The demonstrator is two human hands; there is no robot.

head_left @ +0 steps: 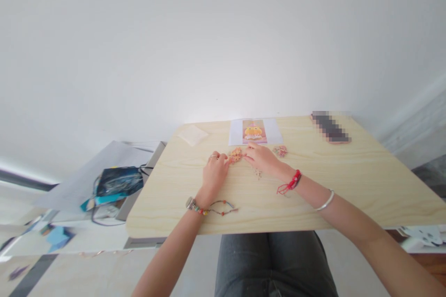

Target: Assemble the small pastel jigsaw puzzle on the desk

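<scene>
Between my two hands lies a small heap of orange, yellow and pink pieces point(236, 154), too tiny to tell their exact kind. My left hand point(215, 171) is at the heap's left side, its fingers curled and their tips against the edge. From the right, my right hand point(262, 158) reaches over the table with thumb and fingers drawn together beside the heap. What either hand pinches is too small to make out. A second little heap of pink and green pieces point(280, 151) sits beyond my right hand. A few loose bits point(258, 173) are scattered below its fingers.
A printed sheet point(273, 131) with a yellow figure lies at the back of the wooden table point(334, 181). A clear plastic bag point(193, 135) is at the back left, a blurred-out phone point(331, 128) at the back right. Left of the table is a dark bag point(120, 181).
</scene>
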